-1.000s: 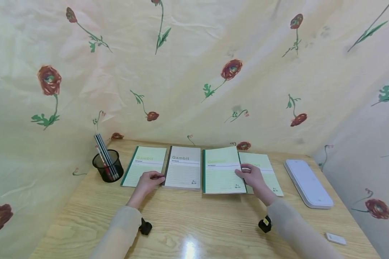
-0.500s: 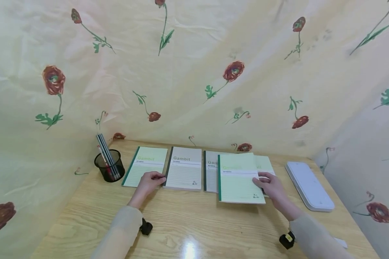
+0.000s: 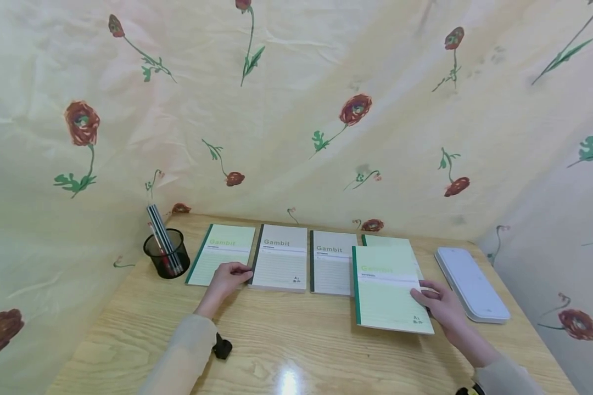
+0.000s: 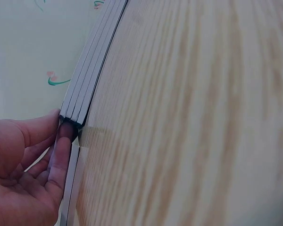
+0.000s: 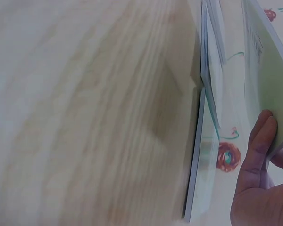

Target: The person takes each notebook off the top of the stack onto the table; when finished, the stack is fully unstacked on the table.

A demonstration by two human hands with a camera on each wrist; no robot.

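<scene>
My left hand (image 3: 225, 281) pinches the lower left edge of a grey-covered notebook (image 3: 283, 258) with a dark spine. In the left wrist view it is the top of a stack (image 4: 90, 66) of several notebooks, with finger and thumb at the spine. My right hand (image 3: 440, 303) grips the right edge of a pale green notebook (image 3: 387, 293), thumb on the cover. That notebook is raised off the table, shown from behind in the right wrist view. It partly covers another green notebook (image 3: 392, 244) and the edge of a second grey notebook (image 3: 330, 271).
A green notebook (image 3: 227, 238) lies at the left of the row. A black mesh pen holder (image 3: 150, 253) with pencils stands at far left. A white flat case (image 3: 471, 282) lies at right. Floral cloth (image 3: 286, 120) rises behind the table (image 3: 257, 340).
My right hand has carried the green notebook rightward and toward me, uncovering the second grey notebook beneath. My left hand has stayed where it was.
</scene>
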